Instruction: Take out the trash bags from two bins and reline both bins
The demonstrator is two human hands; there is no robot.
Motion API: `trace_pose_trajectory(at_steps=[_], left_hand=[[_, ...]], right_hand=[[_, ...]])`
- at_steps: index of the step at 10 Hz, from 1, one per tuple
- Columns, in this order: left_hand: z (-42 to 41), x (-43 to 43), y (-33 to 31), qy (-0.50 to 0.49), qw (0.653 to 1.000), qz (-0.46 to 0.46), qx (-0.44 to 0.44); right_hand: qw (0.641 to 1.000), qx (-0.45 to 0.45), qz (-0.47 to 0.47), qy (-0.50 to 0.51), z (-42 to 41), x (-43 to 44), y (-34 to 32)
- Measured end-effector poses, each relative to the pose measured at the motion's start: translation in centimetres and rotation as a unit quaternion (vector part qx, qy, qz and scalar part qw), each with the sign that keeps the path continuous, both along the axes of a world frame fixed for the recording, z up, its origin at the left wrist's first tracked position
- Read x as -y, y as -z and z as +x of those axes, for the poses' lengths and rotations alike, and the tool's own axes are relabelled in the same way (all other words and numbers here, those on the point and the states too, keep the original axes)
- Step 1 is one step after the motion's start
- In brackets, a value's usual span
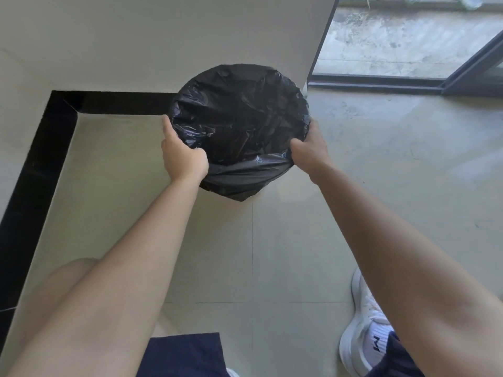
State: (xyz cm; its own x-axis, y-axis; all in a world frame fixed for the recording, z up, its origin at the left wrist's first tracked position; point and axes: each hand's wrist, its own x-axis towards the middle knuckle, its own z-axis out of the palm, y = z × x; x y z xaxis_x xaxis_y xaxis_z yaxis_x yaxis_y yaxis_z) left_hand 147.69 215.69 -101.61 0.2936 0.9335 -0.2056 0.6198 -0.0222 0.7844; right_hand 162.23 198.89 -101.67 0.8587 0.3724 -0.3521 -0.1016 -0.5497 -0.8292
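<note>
Against the corner where the pale wall (163, 36) ends, a round bin stands on the tiled floor (272, 254), its body hidden under a black trash bag (239, 118) that is stretched across the mouth and folded down over the rim. The bag's inside looks crumpled and dark; whether anything lies in it cannot be made out. On the near side of the bin the plastic hangs in a loose skirt below the rim.

Both hands are on that rim. The left hand (183, 156) is closed on the plastic at the bin's left edge, thumb lying along the rim and fingers curled under the fold. The right hand (310, 148) is closed on the plastic at the bin's right near edge, pulling it taut so a ridge runs between the two grips. Judging by the neat overhang, this may be a liner being seated, though it could equally be one about to be peeled off; the view does not settle it.

The risk lies in the thin film: pulled hard over the rim from two points, it could tear at the stretched ridge, or slip off the far side of the bin, nearest the wall, and sag inward. The light bin could also tip toward the person.

Beyond the bin to the right, a dark door track (381, 83) borders rough concrete outside. A white shoe (364, 330) stands well short of the bin.
</note>
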Motion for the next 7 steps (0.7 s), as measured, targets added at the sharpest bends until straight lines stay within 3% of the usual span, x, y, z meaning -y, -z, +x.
trace_pose_trajectory(at_steps=[2, 3, 4, 5, 6, 7], left_hand=[[0.7, 1.3, -0.1, -0.079, 0.997, 0.005, 0.002], [0.8, 1.6, 0.1, -0.098, 0.995, 0.004, 0.0], [1.4, 1.4, 0.0, -0.115, 0.993, 0.003, -0.006], [1.3, 1.3, -0.1, -0.095, 0.995, 0.007, -0.01], [0.9, 1.1, 0.1, -0.051, 0.998, 0.019, -0.007], [0.0, 1.3, -0.1, -0.005, 0.995, 0.082, -0.06]], right_hand=[[0.996, 0.008, -0.015, 0.09, -0.6, -0.5, 0.4], [0.994, 0.072, -0.009, 0.086, -3.6, -0.2, -0.1], [0.995, 0.084, 0.047, 0.006, -6.1, 0.1, 1.3], [0.998, 0.021, 0.012, -0.062, -6.4, 0.4, 2.8], [0.998, -0.018, 0.0, -0.068, -5.5, 0.2, 3.3], [0.998, -0.026, -0.021, -0.049, -5.4, -0.1, 2.4]])
